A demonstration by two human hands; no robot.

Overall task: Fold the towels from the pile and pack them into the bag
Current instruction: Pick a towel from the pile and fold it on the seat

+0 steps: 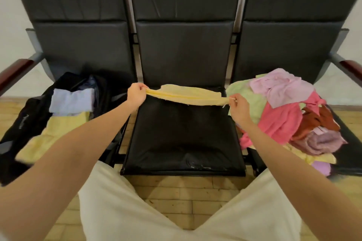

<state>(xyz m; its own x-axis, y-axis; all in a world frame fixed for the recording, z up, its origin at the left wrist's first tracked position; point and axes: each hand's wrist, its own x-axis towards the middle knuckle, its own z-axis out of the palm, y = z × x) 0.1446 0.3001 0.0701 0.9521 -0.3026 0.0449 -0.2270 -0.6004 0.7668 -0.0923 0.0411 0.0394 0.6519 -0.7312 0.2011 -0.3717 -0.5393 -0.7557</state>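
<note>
left hand (135, 94) and right hand (239, 108) each pinch end of yellow towel (186, 95), stretched above middle bench seat (182, 139). one pinch may slip, towel drops crooked. pile (290, 115) close by right hand, may snag. bag (29, 115) sits left.

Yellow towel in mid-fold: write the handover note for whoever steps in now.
Left hand and right hand each pinch one end of the yellow towel, stretched above the middle seat.
Bag lies open on the left seat, with a lavender towel and a pale yellow towel on it.
Left: finish this fold, pack it, then work through the pile on the right seat.
</note>
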